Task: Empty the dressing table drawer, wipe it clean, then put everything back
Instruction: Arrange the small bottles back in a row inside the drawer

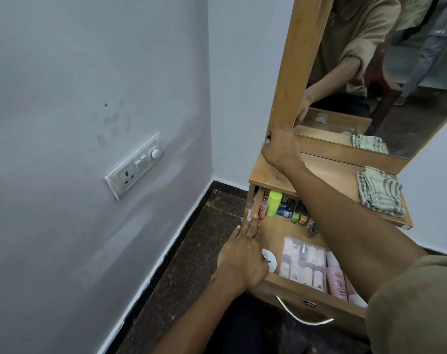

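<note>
Drawer stands pulled out, full of bottles; my left hand lies flat-fingered along its side, right hand grips the mirror frame; steady, then lift items out singly.

drawer: smooth, light wood
handle: shiny curved metal
cloth: checked woven fabric, crumpled
floor: dark speckled stone
</note>
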